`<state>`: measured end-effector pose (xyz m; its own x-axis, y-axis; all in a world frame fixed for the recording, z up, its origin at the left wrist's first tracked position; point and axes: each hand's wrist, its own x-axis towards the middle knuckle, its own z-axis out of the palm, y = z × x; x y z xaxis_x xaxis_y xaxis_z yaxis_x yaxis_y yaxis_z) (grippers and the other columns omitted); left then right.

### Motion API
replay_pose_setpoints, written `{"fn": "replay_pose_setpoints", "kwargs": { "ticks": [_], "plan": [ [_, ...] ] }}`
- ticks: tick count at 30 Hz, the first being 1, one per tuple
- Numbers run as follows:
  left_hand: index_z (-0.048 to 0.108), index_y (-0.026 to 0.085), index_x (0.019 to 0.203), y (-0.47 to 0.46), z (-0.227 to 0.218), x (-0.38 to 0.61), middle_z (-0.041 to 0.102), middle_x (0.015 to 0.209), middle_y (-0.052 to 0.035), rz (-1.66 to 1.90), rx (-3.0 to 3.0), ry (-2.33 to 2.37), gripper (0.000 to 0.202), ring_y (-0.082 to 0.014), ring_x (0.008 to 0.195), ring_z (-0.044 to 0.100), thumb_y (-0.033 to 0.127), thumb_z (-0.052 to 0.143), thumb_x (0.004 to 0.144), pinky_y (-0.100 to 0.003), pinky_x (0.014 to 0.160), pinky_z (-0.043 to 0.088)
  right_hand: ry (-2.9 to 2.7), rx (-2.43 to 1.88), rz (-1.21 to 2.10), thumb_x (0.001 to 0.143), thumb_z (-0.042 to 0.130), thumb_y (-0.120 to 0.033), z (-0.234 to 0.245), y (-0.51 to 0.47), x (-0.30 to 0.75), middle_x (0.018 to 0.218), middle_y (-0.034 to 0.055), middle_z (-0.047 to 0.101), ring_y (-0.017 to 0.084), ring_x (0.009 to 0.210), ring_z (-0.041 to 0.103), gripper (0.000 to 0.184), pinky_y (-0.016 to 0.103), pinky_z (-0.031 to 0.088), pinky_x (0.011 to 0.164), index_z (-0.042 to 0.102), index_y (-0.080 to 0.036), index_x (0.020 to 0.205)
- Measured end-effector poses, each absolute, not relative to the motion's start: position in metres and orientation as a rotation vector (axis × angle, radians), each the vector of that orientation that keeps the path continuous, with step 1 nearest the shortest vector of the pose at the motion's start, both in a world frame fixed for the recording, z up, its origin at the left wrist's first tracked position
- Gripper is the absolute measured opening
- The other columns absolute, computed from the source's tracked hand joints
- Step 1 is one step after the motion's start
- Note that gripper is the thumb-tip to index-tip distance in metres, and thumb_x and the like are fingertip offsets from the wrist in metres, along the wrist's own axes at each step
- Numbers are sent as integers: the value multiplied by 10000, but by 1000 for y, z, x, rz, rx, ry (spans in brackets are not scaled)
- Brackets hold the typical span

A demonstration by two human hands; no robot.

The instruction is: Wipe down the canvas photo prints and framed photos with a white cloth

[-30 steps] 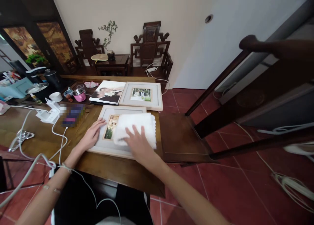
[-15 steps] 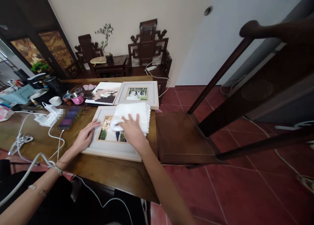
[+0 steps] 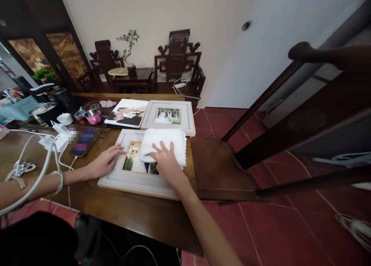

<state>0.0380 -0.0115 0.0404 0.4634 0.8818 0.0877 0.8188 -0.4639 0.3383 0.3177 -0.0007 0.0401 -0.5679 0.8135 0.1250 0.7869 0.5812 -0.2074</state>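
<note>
A picture frame (image 3: 111,183) with a pale mat and a photo lies flat on the wooden table. On its upper right part rests a folded white cloth (image 3: 171,136) with a scalloped edge, hiding much of the photo. My right hand (image 3: 166,159) presses the cloth down from above, fingers spread over it and the thumb at its fold. My left hand (image 3: 108,161) lies on the left border of the frame, fingers stretched out and holding nothing. Just behind is a second framed photo (image 3: 168,116), with a photo album (image 3: 127,113) beside it.
On the left of the table (image 3: 139,215) are a phone (image 3: 84,141), a white power strip (image 3: 59,140), a pink cup (image 3: 92,117) and a white cup (image 3: 65,119). A white cable hangs over my left forearm. A dark wooden chair (image 3: 216,165) stands at the right.
The view has shifted slightly, so the table things appear a little lower and further right. My left forearm has swung to a flatter angle. My right hand stays on the cloth.
</note>
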Motion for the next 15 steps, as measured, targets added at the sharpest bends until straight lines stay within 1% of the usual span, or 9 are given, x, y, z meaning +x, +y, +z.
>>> {"fn": "replay_pose_setpoints", "kwargs": {
  "ticks": [6,11,15],
  "plan": [
    [580,222,1180,-21,33,44,478,1410,-94,547,2449,1423,361,-260,1393,334,153,365,897,-501,1127,321,-2612,-1367,132,661,386,95,36,-2,314,1446,111,455,365,1378,285,595,665,130,1086,643,-165,1130],
    [553,207,1208,-18,26,47,505,1362,-107,716,2427,1355,394,-250,1401,309,101,343,892,-523,1138,303,-2637,-1388,147,610,409,93,29,2,312,1463,115,430,388,1386,258,587,688,123,1084,662,-156,1077],
    [564,217,1189,-14,21,43,507,1367,-96,775,2373,1351,384,-251,1399,316,100,359,886,-525,1132,314,-2640,-1428,129,608,430,83,26,1,311,1480,112,405,375,1399,233,575,678,109,1099,676,-175,1059]
  ]
}}
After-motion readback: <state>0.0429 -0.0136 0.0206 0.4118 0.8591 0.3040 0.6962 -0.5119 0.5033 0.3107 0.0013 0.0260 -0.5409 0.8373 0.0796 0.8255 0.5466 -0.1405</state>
